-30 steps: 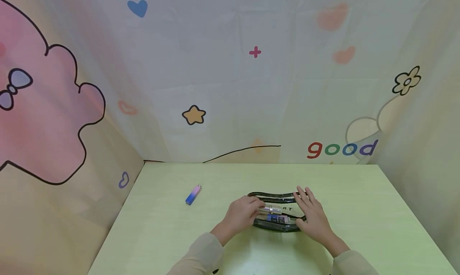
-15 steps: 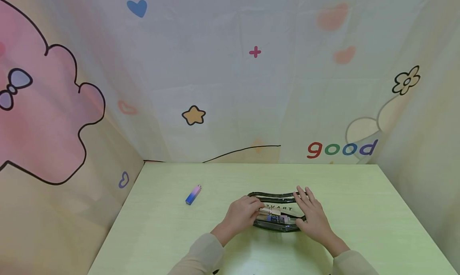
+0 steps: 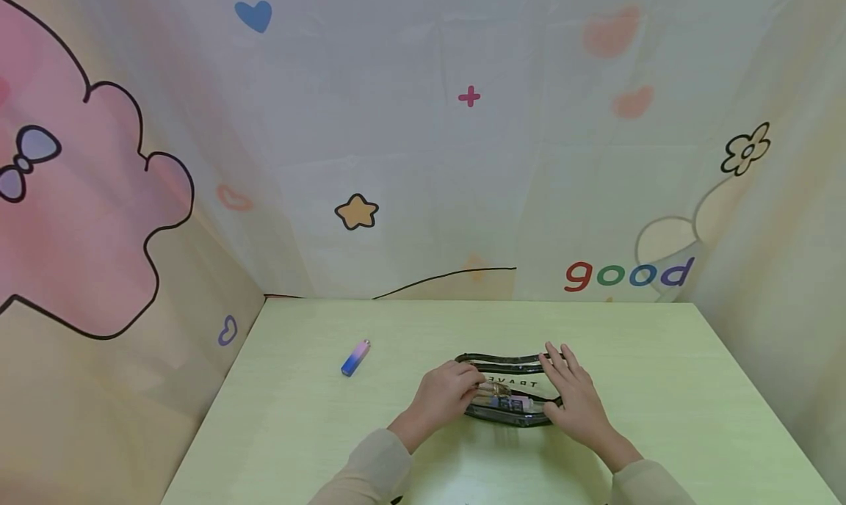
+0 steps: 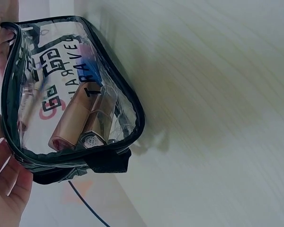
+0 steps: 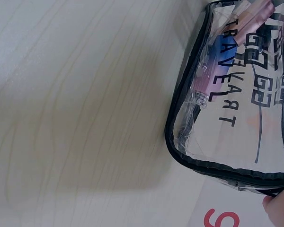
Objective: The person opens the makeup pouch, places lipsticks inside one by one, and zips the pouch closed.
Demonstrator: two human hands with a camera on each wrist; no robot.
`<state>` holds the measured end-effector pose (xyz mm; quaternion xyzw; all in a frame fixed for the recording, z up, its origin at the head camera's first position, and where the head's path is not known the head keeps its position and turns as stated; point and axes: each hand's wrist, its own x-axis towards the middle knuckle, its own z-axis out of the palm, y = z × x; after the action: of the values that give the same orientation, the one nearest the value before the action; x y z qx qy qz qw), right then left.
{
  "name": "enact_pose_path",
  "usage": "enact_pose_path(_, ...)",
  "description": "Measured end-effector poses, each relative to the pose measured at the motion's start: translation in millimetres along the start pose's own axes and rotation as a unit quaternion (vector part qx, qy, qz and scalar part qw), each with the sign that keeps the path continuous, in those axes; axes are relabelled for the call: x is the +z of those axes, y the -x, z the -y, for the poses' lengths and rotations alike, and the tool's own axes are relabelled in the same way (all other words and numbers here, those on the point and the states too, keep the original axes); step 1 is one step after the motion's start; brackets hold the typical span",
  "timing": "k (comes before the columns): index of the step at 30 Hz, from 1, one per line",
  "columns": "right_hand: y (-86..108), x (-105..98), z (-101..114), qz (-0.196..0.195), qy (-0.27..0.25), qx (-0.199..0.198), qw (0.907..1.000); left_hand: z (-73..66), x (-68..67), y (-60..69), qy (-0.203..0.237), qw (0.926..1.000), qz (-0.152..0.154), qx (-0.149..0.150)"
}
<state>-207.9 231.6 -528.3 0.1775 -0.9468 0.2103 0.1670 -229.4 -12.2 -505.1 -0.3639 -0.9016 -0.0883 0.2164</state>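
Observation:
A clear cosmetic bag (image 3: 514,420) with black edging and TRAVEL lettering stands on the table in the head view, its top parted. My left hand (image 3: 441,395) grips its left end; in the left wrist view a fingertip presses the rim. My right hand (image 3: 581,402) holds the right end, thumb at the near edge and fingers stretched toward the far edge. Inside, two rose-gold tubes (image 4: 75,116), like lipsticks, lie side by side. A blue-to-pink tube (image 5: 217,59) lies in the bag too. A slim pale item (image 4: 27,101) is blurred behind the plastic.
Another small blue-to-pink tube (image 3: 355,358) lies on the pale green table (image 3: 297,431), left of the bag. A printed cloth backdrop (image 3: 410,123) rises along the table's back and sides.
The shiny gold tube inside the bag has shifted lower and turned, uncovering more of the bag's lettering. Both hands and the bag's outline stay nearly where they were.

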Motion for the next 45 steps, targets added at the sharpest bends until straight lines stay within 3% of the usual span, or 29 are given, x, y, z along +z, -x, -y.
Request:
enact_pose_path(10,-0.9,-1.4,1.7,0.005,-0.005,0.003,1.0000,0.5,1.4,-0.2,-0.001,1.0000,0.007,-0.003)
enact_pose_path(25,-0.5,-0.6,1.0,0.000,0.001,0.000,1.0000,1.3,0.5,0.4,-0.002,0.9999,-0.010,0.010)
enact_pose_path(34,1.2,0.7,1.8,-0.031,0.002,-0.015,0.9994,2.1,1.1,0.7,0.003,0.9998,-0.018,0.012)
enact_pose_path(41,0.2,-3.1,4.7,-0.010,0.000,-0.001,1.0000,2.7,0.4,1.8,0.003,0.9995,-0.026,0.018)
enact_pose_path(45,-0.1,-3.4,4.8,-0.005,0.004,0.002,1.0000,5.0,1.3,4.2,0.012,0.9985,-0.047,0.026)
